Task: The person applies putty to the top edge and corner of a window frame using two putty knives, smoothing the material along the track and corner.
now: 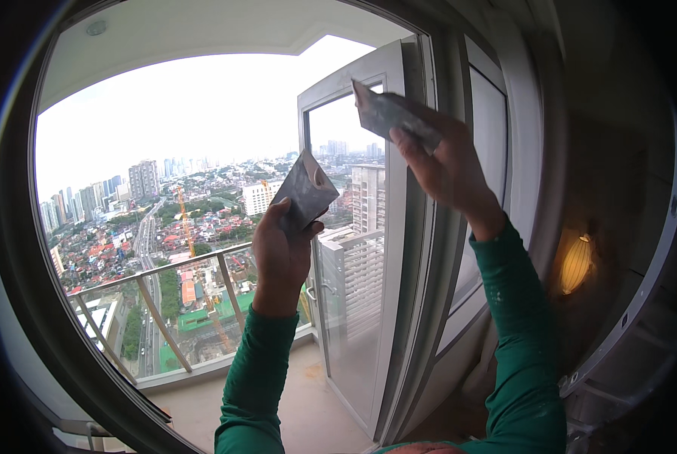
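My left hand (284, 246) is raised in the middle, its fingers and thumb closed on a flat grey putty knife (302, 198). A pale pinkish paste lies along that blade's upper right edge. Higher and to the right, my right hand (444, 155) grips a second flat grey putty knife (391, 119), which points to the upper left. Pinkish paste shows at its far corner too. The two blades are apart from each other, both held up before the doorway. Green sleeves cover my forearms, and pale specks mark the right one.
A glazed door (354, 303) stands swung outward behind my hands, beside its grey frame (422, 318). Beyond lie a balcony floor (263, 386) and a metal railing (145, 299), with a city far below. A lit yellowish lamp (577, 265) glows at the right.
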`<act>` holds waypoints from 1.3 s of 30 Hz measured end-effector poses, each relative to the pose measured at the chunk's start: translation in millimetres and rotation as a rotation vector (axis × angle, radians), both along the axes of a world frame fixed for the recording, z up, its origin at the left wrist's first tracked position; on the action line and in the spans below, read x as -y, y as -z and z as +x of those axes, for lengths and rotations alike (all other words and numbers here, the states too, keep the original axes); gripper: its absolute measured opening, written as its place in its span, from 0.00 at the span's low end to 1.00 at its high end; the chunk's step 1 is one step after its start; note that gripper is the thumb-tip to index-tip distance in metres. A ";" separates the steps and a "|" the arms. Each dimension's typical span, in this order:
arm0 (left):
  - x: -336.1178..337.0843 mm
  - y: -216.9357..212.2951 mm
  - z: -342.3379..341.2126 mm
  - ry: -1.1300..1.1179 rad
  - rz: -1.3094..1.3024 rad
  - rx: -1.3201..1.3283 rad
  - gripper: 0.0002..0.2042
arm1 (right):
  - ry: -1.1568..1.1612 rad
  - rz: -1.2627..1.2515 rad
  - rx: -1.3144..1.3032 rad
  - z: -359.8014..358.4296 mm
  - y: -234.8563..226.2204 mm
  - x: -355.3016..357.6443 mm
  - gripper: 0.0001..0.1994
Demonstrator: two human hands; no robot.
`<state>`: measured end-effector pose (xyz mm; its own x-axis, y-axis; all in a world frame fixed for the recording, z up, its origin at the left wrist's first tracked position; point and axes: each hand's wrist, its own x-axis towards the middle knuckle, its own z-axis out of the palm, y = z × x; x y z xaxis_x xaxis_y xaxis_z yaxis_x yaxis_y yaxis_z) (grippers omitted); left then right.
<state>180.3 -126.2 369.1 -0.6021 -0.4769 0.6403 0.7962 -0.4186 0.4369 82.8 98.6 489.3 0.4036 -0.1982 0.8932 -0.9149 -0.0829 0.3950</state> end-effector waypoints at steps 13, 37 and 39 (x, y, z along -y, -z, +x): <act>-85.7 61.8 11.9 -1.108 -0.998 -0.493 0.18 | -0.693 0.334 1.507 -2.6 193.5 -67.5 0.19; -94.4 111.6 23.8 0.023 -0.231 0.220 0.16 | 0.523 0.386 0.148 -40.6 233.2 -96.7 0.42; -85.8 113.3 13.9 -0.113 -0.284 0.227 0.16 | 0.444 0.376 0.143 -21.9 215.4 -107.1 0.37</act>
